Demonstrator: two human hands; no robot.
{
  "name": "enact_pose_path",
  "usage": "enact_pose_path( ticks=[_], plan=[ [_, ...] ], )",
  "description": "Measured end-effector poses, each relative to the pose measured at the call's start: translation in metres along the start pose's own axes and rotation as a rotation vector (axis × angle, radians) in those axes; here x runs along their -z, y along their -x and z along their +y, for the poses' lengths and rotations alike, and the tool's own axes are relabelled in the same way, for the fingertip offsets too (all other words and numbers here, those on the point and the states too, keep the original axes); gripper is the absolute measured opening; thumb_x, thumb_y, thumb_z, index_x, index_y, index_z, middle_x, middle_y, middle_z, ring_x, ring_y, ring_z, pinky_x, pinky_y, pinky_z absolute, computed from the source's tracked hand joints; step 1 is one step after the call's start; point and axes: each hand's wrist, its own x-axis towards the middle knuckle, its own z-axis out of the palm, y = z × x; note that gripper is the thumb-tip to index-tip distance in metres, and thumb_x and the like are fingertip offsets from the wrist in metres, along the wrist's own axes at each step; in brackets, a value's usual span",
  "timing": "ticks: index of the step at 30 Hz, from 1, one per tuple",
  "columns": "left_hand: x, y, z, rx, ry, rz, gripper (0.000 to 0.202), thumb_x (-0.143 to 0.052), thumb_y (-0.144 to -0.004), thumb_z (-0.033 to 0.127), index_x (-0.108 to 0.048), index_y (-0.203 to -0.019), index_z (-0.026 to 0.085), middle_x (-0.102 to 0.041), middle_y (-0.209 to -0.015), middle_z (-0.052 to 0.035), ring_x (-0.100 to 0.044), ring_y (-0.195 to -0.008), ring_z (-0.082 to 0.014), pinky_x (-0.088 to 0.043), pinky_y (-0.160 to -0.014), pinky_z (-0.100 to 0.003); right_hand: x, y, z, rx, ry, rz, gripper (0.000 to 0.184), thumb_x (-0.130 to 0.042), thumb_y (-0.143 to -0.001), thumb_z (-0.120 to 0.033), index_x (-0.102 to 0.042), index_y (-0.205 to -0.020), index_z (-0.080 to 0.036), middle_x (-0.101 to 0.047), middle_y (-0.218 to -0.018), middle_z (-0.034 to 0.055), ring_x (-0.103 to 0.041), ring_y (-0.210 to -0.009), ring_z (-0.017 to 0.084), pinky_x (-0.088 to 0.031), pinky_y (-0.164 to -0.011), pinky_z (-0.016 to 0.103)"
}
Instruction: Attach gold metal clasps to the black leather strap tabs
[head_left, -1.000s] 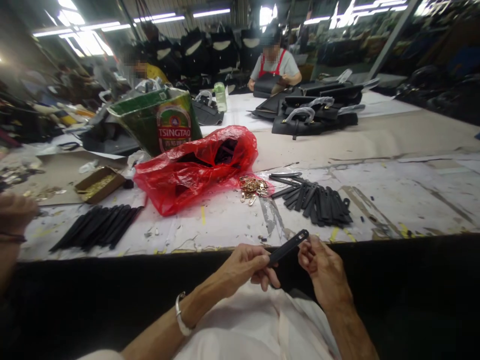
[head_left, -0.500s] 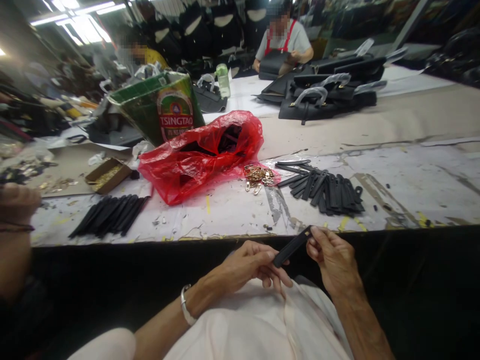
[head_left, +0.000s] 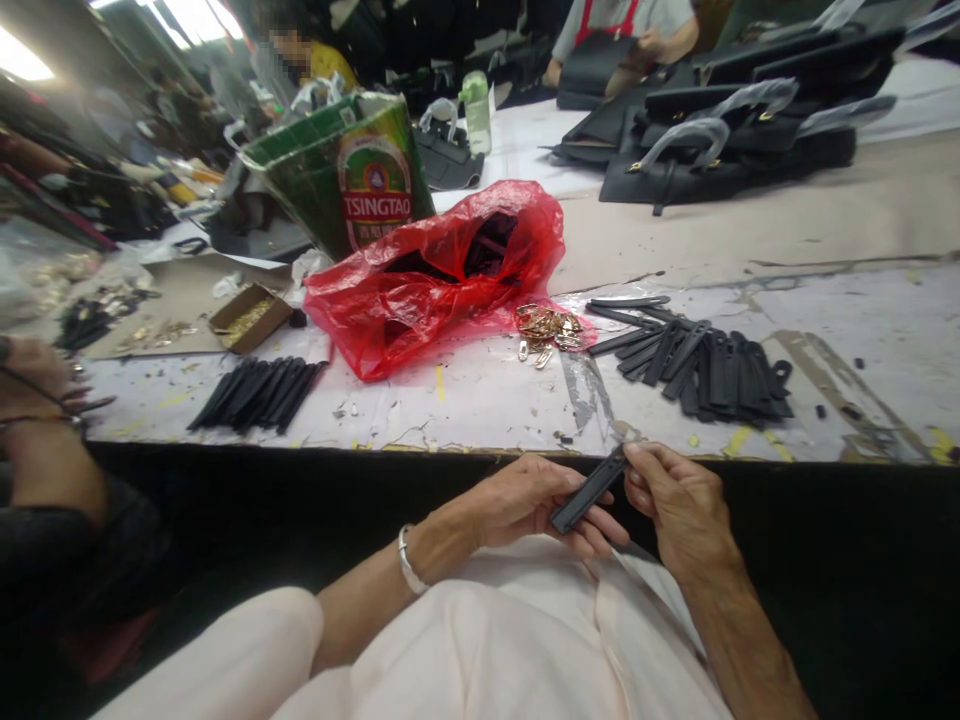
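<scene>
A black leather strap point(head_left: 589, 493) slants above my lap, its lower end across the fingers of my left hand point(head_left: 536, 505). The left fingers are partly spread beneath it, supporting it. At the strap's upper end, my right hand point(head_left: 679, 500) pinches it between thumb and fingers; a small pale piece shows by the fingertips, too blurred to name. On the table beyond lies a loose pile of similar black straps point(head_left: 712, 365). Several gold metal buckles point(head_left: 551, 330) are heaped beside it. A neater row of black straps point(head_left: 259, 393) lies to the left.
A red plastic bag point(head_left: 435, 290) with dark pieces inside lies mid-table before a green Tsingtao carton point(head_left: 375, 185). A small cardboard box point(head_left: 251, 318) holds gold bits. Black handbags point(head_left: 720, 150) are piled at the back right. Another person's arm point(head_left: 49, 430) rests at the left edge.
The view has shifted, so the table's things appear further right and higher. The strap has turned slightly, showing a ridged face, and my left fingers are spread more under it.
</scene>
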Motion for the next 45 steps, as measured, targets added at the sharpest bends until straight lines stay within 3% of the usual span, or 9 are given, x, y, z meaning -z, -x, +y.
enact_pose_path(
  ticks=[4, 10, 16, 20, 24, 28, 37, 42, 45],
  plan=[
    [0.010, -0.008, -0.008, -0.048, -0.036, 0.070, 0.049, -0.077, -0.072, 0.048, -0.066, -0.097, 0.007, -0.072, -0.086, -0.0159, -0.070, -0.069, -0.0192, -0.055, -0.065, -0.027, -0.005, 0.000, 0.008, 0.028, 0.142, -0.052, 0.032, -0.080, -0.062, -0.043, -0.064, -0.063, -0.015, -0.044, -0.047, -0.0050, -0.034, -0.039, 0.006, -0.023, -0.035, 0.017],
    [0.018, -0.009, -0.006, -0.215, -0.132, 0.312, 0.039, -0.074, -0.075, 0.046, -0.062, -0.082, 0.010, -0.064, -0.070, -0.0032, -0.053, -0.049, -0.0047, -0.038, -0.048, -0.015, -0.017, -0.009, 0.010, 0.155, 0.308, -0.236, 0.034, -0.067, -0.077, -0.049, -0.068, -0.074, -0.015, -0.045, -0.050, -0.0038, -0.036, -0.043, 0.009, -0.027, -0.039, 0.021],
    [0.021, 0.004, 0.005, -0.251, -0.138, 0.428, 0.046, -0.076, -0.069, 0.052, -0.060, -0.079, 0.010, -0.057, -0.063, 0.0006, -0.054, -0.050, -0.0065, -0.040, -0.053, -0.018, -0.028, -0.072, -0.005, 0.423, 0.547, -0.213, 0.040, -0.053, -0.083, -0.047, -0.070, -0.092, -0.012, -0.051, -0.055, -0.0012, -0.046, -0.048, 0.015, -0.036, -0.045, 0.025],
    [0.022, 0.008, -0.001, -0.269, -0.154, 0.466, 0.047, -0.074, -0.071, 0.053, -0.061, -0.081, 0.009, -0.065, -0.069, -0.0054, -0.058, -0.054, -0.0089, -0.041, -0.054, -0.019, -0.041, -0.117, -0.015, 0.544, 0.684, -0.174, 0.035, -0.051, -0.079, -0.041, -0.071, -0.091, -0.014, -0.062, -0.064, 0.0045, -0.056, -0.056, 0.020, -0.044, -0.056, 0.031],
    [0.019, 0.007, -0.016, -0.278, -0.146, 0.455, 0.043, -0.071, -0.075, 0.050, -0.059, -0.081, 0.010, -0.066, -0.068, -0.0057, -0.051, -0.047, -0.0058, -0.034, -0.047, -0.018, -0.061, -0.152, -0.017, 0.672, 0.807, -0.109, 0.028, -0.050, -0.077, -0.033, -0.069, -0.090, -0.016, -0.068, -0.087, 0.0105, -0.060, -0.075, 0.025, -0.046, -0.074, 0.037],
    [0.013, 0.007, -0.022, -0.314, -0.096, 0.435, 0.041, -0.070, -0.077, 0.048, -0.057, -0.088, 0.011, -0.066, -0.066, -0.0048, -0.046, -0.043, -0.0049, -0.029, -0.044, -0.018, -0.073, -0.171, -0.010, 0.729, 0.912, -0.056, 0.018, -0.052, -0.076, -0.028, -0.067, -0.081, -0.017, -0.064, -0.081, 0.0103, -0.057, -0.080, 0.026, -0.043, -0.076, 0.037],
    [0.011, 0.015, -0.004, -0.345, -0.064, 0.513, 0.044, -0.076, -0.069, 0.049, -0.058, -0.079, 0.010, -0.070, -0.075, -0.0106, -0.058, -0.053, -0.0093, -0.038, -0.050, -0.020, -0.071, -0.164, -0.006, 0.810, 0.883, -0.029, 0.016, -0.053, -0.081, -0.031, -0.059, -0.073, -0.019, -0.064, -0.079, 0.0093, -0.058, -0.073, 0.023, -0.043, -0.070, 0.035],
    [0.008, 0.021, 0.001, -0.350, -0.034, 0.507, 0.042, -0.077, -0.067, 0.042, -0.058, -0.084, 0.009, -0.072, -0.075, -0.0121, -0.056, -0.048, -0.0084, -0.034, -0.045, -0.019, -0.062, -0.136, -0.017, 0.796, 0.785, -0.045, 0.027, -0.052, -0.089, -0.042, -0.062, -0.086, -0.017, -0.064, -0.070, 0.0046, -0.060, -0.058, 0.019, -0.045, -0.061, 0.030],
    [0.007, 0.021, 0.000, -0.342, -0.020, 0.509, 0.043, -0.077, -0.066, 0.043, -0.056, -0.086, 0.010, -0.072, -0.074, -0.0116, -0.057, -0.048, -0.0091, -0.034, -0.045, -0.019, -0.051, -0.111, -0.018, 0.880, 0.861, -0.130, 0.023, -0.051, -0.091, -0.038, -0.063, -0.087, -0.018, -0.063, -0.066, 0.0026, -0.060, -0.055, 0.018, -0.045, -0.059, 0.028]
  ],
)
